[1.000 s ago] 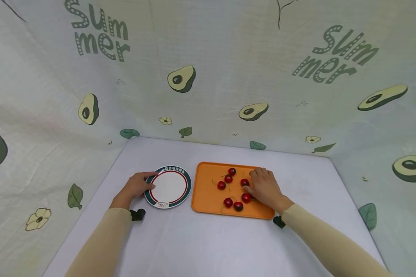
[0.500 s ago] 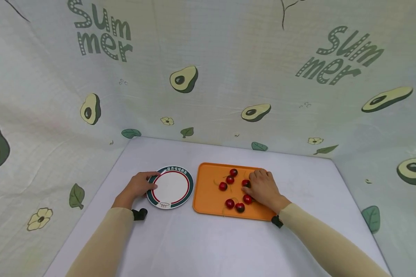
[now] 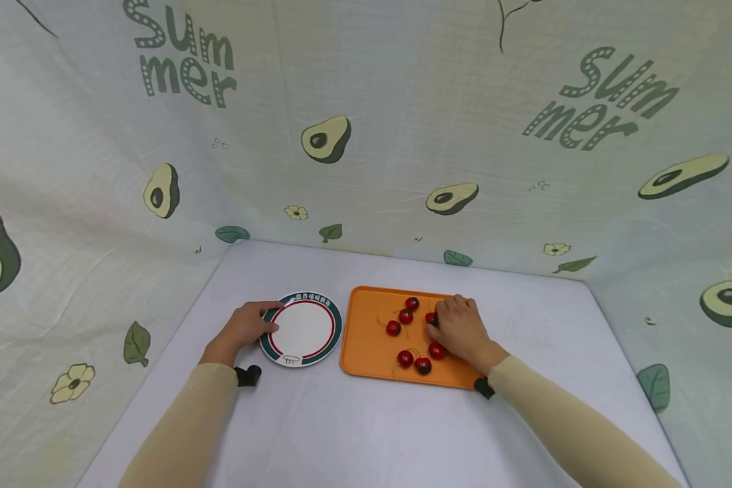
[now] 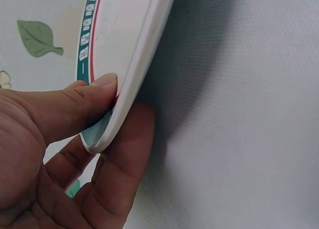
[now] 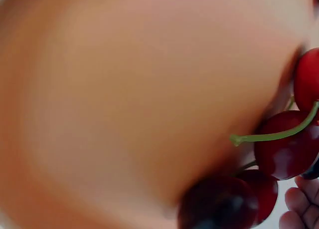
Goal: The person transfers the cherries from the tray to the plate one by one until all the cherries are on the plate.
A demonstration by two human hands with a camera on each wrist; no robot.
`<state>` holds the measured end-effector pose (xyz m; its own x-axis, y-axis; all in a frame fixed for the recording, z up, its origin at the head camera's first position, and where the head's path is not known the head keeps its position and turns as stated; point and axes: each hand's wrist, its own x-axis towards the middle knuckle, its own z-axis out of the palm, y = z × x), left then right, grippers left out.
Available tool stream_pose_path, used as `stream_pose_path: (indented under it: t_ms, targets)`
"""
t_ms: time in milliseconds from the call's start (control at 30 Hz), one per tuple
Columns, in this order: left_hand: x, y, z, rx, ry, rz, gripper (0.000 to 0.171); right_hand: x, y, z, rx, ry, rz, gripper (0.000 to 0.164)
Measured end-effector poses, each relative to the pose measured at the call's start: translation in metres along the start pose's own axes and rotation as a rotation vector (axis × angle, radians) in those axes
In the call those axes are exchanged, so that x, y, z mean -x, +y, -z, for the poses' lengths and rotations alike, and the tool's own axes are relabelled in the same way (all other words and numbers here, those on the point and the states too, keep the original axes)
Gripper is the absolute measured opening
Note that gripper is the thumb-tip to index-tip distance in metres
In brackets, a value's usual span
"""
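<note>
My left hand (image 3: 248,325) pinches the left rim of a round white plate (image 3: 305,327) with a green and red border. In the left wrist view, the thumb (image 4: 75,107) lies on top of the rim and fingers pass underneath; that plate edge is tilted up from the cloth. My right hand (image 3: 461,330) is over the right side of an orange tray (image 3: 361,339), its thumb and fingers around a dark red cherry (image 3: 430,317). Several cherries (image 3: 405,316) with stems lie on the tray. The right wrist view is mostly blurred skin, with cherries (image 5: 286,146) close by at the right.
A white cloth covers the table (image 3: 341,427), with the plate left of the tray. Behind and at both sides hangs a pale curtain (image 3: 378,156) printed with avocados and leaves. A black wrist camera (image 3: 248,375) sits at each cuff.
The right thumb and fingers have closed in slightly around the cherry, which has shifted a little up and left. The left hand stays on the plate. The head view has swung slightly left.
</note>
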<state>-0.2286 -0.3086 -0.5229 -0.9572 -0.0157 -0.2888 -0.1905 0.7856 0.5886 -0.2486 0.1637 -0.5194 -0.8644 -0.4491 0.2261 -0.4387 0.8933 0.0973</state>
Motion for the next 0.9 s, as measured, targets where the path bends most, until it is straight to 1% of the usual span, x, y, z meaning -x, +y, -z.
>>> stream_pose_path:
  t_ms: [200,367,500,700,900]
  targets:
    - [-0.002,0.001,0.000,0.002,0.008,0.027,0.055,-0.006,-0.007,0.009,-0.014,0.066,0.038,0.041]
    - [-0.004,0.003,-0.003,0.010,0.014,0.026,0.055,-0.011,-0.013,0.013,-0.017,0.124,0.092,0.042]
    - [-0.003,0.006,-0.003,-0.002,0.018,0.020,0.055,-0.019,-0.020,0.015,-0.013,0.164,0.138,0.044]
    - [-0.003,0.005,0.000,-0.011,0.011,0.008,0.055,-0.036,-0.044,0.023,-0.037,0.154,0.175,0.044]
    - [-0.004,0.001,0.004,-0.012,-0.021,-0.005,0.054,-0.053,-0.073,0.028,-0.053,0.125,0.223,0.042]
